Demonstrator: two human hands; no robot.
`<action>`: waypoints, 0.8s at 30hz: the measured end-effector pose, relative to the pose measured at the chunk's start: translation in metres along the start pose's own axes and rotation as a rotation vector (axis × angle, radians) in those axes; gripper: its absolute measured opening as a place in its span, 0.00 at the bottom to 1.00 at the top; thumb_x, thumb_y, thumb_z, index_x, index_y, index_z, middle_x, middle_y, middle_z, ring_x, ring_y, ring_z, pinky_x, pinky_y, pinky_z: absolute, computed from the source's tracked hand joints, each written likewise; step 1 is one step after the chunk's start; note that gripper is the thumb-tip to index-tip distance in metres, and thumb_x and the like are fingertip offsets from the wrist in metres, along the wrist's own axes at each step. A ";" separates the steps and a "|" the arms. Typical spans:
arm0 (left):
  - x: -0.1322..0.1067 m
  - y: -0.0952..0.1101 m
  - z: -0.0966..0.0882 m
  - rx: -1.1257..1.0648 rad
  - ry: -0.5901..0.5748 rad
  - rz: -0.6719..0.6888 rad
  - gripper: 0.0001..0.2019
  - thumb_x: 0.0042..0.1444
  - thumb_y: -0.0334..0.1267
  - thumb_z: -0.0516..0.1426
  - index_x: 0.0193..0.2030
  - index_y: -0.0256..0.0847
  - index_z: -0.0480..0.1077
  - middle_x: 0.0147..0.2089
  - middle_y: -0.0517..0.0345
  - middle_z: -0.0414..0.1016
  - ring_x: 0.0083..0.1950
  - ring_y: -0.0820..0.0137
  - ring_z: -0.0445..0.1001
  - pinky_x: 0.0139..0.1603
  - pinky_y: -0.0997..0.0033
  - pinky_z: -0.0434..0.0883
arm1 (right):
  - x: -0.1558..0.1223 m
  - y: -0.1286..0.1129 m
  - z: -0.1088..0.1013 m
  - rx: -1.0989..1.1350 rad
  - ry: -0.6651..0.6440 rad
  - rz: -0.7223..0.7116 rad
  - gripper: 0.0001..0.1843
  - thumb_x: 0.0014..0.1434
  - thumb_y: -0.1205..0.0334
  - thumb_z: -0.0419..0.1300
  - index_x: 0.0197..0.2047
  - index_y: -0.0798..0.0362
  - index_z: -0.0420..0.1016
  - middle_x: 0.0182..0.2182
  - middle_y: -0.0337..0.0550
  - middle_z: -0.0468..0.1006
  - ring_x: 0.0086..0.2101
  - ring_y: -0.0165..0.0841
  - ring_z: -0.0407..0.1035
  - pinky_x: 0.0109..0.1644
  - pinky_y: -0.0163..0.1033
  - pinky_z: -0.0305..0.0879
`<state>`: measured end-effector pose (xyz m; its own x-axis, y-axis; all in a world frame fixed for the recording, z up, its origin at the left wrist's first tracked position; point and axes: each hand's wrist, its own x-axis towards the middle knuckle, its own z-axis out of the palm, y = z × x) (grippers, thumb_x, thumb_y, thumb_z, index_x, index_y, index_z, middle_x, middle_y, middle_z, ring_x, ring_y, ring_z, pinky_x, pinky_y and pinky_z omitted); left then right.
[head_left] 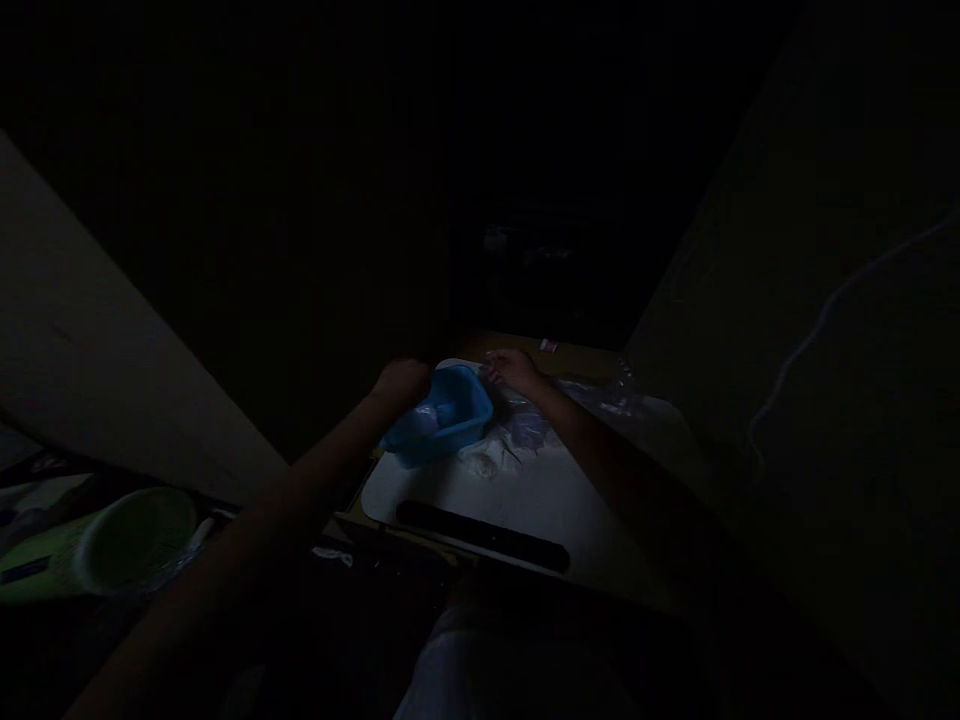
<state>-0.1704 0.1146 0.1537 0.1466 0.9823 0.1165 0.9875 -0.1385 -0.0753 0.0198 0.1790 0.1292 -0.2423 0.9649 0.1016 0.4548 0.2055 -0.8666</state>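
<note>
In the dim light, a blue plastic basin point(469, 428) stands on a white board, with a pale clear bag or packet point(427, 418) inside. My left hand point(403, 380) is closed at the basin's upper left side, back upward. Its fingertips are hidden, and what they grip does not show. Just beyond the basin's right rim is my right hand point(514, 370), raised, with its fingers loosely bent and apart and nothing visible in them. Crumpled clear plastic point(529, 430) lies below that wrist, and a small whitish bundle point(480, 460) rests against the basin's front.
A long black strip point(484, 536) runs along the near edge of the white board point(577, 495). To the left lies a green tub point(139, 540) on its side. A small pink-and-white packet point(548, 346) sits at the back. On the right wall hangs a pale cord point(814, 325).
</note>
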 end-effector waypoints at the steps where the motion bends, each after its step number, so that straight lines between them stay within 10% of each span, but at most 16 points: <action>1: -0.006 0.008 -0.005 0.045 0.066 0.048 0.12 0.53 0.34 0.48 0.36 0.32 0.71 0.38 0.44 0.73 0.41 0.62 0.71 0.41 0.67 0.67 | -0.009 0.009 -0.018 -0.063 0.079 -0.033 0.14 0.53 0.74 0.47 0.36 0.57 0.71 0.25 0.38 0.74 0.23 0.24 0.68 0.30 0.29 0.65; 7: -0.040 0.080 0.014 -0.131 0.344 0.272 0.14 0.53 0.32 0.46 0.44 0.34 0.67 0.45 0.48 0.70 0.48 0.64 0.67 0.50 0.65 0.63 | -0.096 0.073 -0.085 -0.274 0.315 -0.042 0.14 0.51 0.72 0.47 0.35 0.57 0.73 0.30 0.44 0.76 0.31 0.30 0.70 0.39 0.35 0.65; 15: -0.064 0.196 0.115 -0.351 0.275 0.494 0.20 0.56 0.35 0.45 0.55 0.35 0.60 0.57 0.47 0.62 0.58 0.62 0.58 0.56 0.62 0.59 | -0.201 0.139 -0.070 -0.622 0.280 -0.134 0.17 0.51 0.73 0.46 0.40 0.56 0.72 0.38 0.47 0.75 0.39 0.31 0.68 0.46 0.35 0.61; 24: -0.071 0.211 0.149 -0.171 0.249 0.303 0.23 0.59 0.43 0.41 0.58 0.34 0.57 0.60 0.42 0.55 0.62 0.57 0.50 0.58 0.51 0.50 | -0.218 0.161 -0.055 -0.794 0.252 -0.217 0.19 0.52 0.71 0.48 0.48 0.59 0.68 0.51 0.50 0.65 0.52 0.35 0.56 0.57 0.41 0.51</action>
<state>0.0192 0.0344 -0.0180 0.4203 0.8365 0.3517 0.8899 -0.4556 0.0201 0.1925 0.0111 -0.0057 -0.2386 0.8790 0.4128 0.9080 0.3526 -0.2261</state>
